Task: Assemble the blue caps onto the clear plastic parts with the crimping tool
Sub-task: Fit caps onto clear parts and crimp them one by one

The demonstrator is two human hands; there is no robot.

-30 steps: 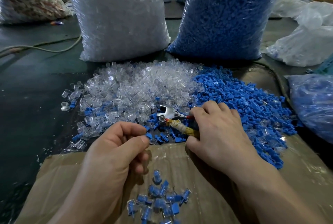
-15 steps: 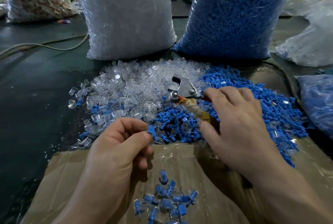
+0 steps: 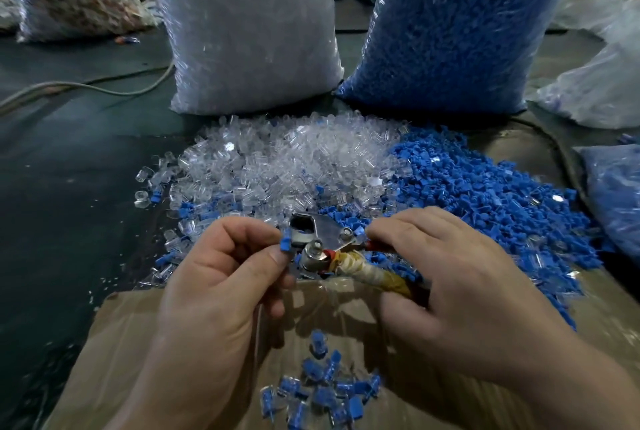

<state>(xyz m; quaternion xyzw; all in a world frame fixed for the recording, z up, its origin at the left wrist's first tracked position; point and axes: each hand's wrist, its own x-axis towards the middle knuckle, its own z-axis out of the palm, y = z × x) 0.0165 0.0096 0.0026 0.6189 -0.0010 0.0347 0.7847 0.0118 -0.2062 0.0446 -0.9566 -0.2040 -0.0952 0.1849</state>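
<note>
Crimping tool (image 3: 329,239): one, held above the near edge of the loose parts, between the two hands.
Tool axis: the long axis runs from the tape-wrapped handle at lower right to the metal head at upper left. The head points left and away from the person, toward the left fingertips.
Tool jaws: the head's opening faces left. How wide it stands cannot be told.
Right hand (image 3: 460,277): fingers curled round the handles, thumb low on the yellowish wrap. A red handle shows under the fingers.
Blue cap (image 3: 285,243): one, touching the left edge of the tool head. Whether a clear part sits with it cannot be told.
Left hand (image 3: 221,277): thumb and forefinger pinch that cap, the other fingers folded into the palm.
Clear plastic parts (image 3: 287,159): one loose heap behind the tool, too many to count, with strays scattered to its left.
Blue caps pile (image 3: 485,194): one loose heap, touching the clear heap on its right side and reaching past the right hand. It is uncountable.
Finished pieces (image 3: 322,391): one small cluster below the hands, roughly a dozen. They overlap too much for an exact count.
Cardboard (image 3: 138,343): one sheet under the cluster and both wrists.
Bag of clear parts (image 3: 242,31): one, upright behind the clear heap, with a small white label.
Bag of blue caps (image 3: 450,24): one, upright beside it on the right.
Cable (image 3: 86,86): one, across the dark surface at far left.
</note>
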